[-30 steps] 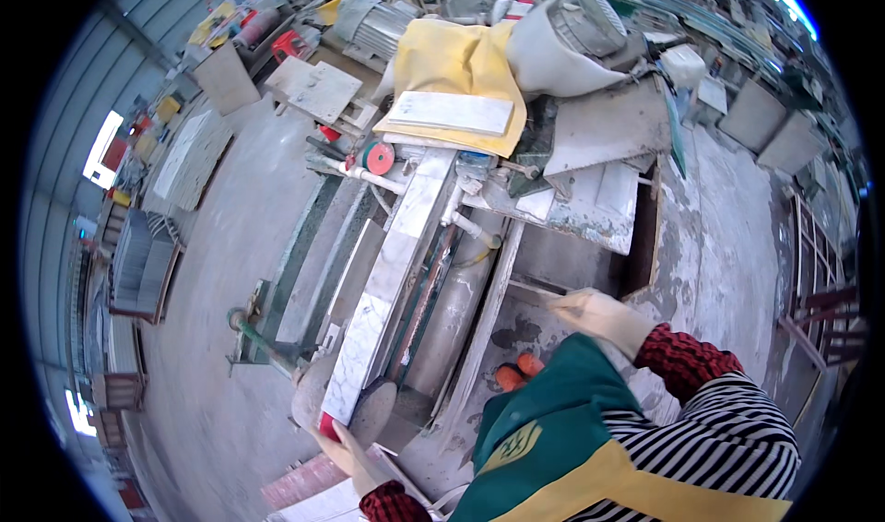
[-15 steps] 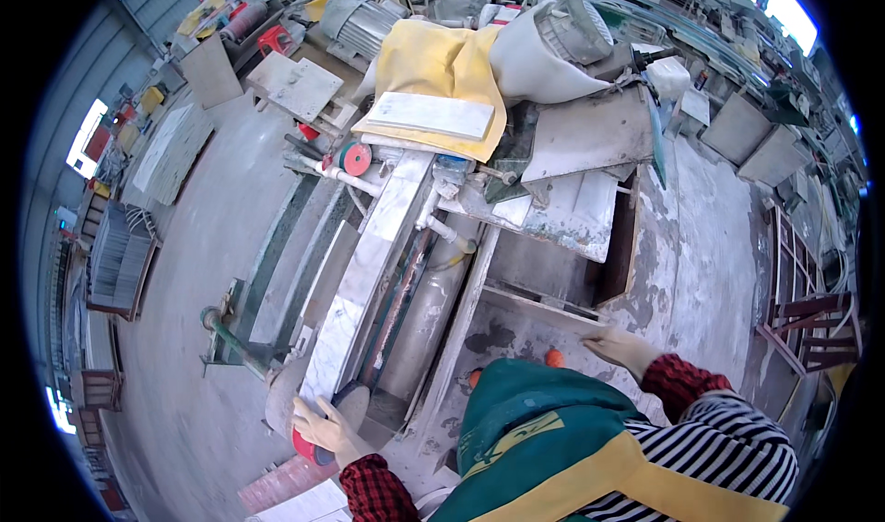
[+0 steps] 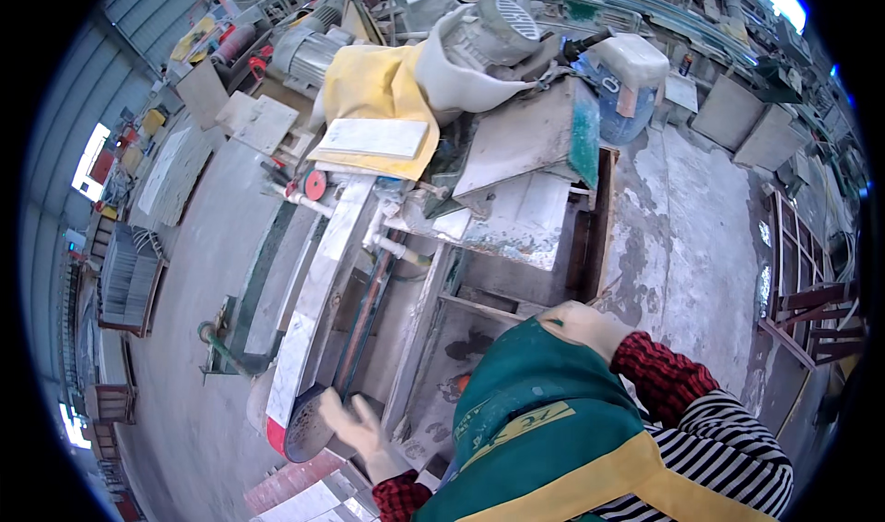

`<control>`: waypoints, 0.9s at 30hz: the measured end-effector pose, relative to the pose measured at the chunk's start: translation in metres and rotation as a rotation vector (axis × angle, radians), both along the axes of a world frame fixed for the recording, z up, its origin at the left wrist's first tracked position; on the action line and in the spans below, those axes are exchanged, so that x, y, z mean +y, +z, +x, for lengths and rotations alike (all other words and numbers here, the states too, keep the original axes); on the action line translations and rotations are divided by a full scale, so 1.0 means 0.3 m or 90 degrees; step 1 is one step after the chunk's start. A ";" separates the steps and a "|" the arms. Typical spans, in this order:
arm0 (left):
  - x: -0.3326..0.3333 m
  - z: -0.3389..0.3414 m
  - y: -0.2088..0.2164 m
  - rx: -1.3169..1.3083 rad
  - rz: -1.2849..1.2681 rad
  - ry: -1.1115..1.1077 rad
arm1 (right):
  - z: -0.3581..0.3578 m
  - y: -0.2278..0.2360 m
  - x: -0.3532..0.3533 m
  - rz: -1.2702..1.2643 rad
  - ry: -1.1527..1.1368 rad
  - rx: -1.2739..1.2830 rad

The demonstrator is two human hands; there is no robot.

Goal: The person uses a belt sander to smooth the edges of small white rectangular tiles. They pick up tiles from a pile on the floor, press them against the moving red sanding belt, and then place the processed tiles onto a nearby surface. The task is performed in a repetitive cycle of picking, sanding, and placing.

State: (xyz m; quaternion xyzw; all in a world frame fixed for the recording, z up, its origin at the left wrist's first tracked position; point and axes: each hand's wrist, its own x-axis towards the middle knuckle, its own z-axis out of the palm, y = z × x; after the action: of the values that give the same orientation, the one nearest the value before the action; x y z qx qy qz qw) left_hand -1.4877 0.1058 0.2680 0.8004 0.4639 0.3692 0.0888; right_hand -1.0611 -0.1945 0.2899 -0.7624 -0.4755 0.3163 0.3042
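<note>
My left hand [image 3: 358, 433] is open, with its fingers apart and nothing in them. It is beside a dark round roller end [image 3: 307, 428] with a red edge at the lower left. From there a long white strip with grey marbling [image 3: 313, 305] runs away from me along the machine. My right hand [image 3: 585, 326] is at the front of my green apron [image 3: 535, 374]. Its fingers look curled; whether they grip the apron or something small is hidden.
A yellow cloth [image 3: 373, 84] with a white slab [image 3: 373, 137] covers the machine's far end, beside a motor [image 3: 498, 31]. A grey board [image 3: 525, 139] leans right of it, near a blue plastic jug [image 3: 627, 102]. Reddish racks [image 3: 811, 291] stand at right.
My left hand has come off the strip's near end and moved right. My right hand has drawn in from outstretched to the apron. The view has shifted, bringing the blue jug out more fully.
</note>
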 end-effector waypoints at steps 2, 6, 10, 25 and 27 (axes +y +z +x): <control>-0.098 0.237 0.049 0.014 -0.056 -0.104 | 0.012 -0.005 -0.181 -0.112 -0.039 -0.063; -0.248 0.622 0.058 0.076 -0.069 -0.433 | 0.016 -0.291 -0.649 -0.249 -0.277 0.001; -0.356 0.836 0.062 0.075 -0.142 -0.684 | -0.119 -0.229 -1.002 -0.349 -0.638 0.054; -0.810 1.226 -0.013 0.181 -0.219 -0.763 | -0.066 -0.250 -1.703 -0.194 -0.996 0.148; -0.946 1.279 -0.083 0.067 -0.325 -0.711 | -0.026 -0.241 -1.853 -0.204 -0.923 0.105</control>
State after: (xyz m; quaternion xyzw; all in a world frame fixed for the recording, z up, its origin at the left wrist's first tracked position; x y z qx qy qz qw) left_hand -1.1041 -0.1781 0.2430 0.8931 0.0525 0.1041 0.4346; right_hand -1.0690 -0.7504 0.2175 -0.8934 0.2231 0.1579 0.3565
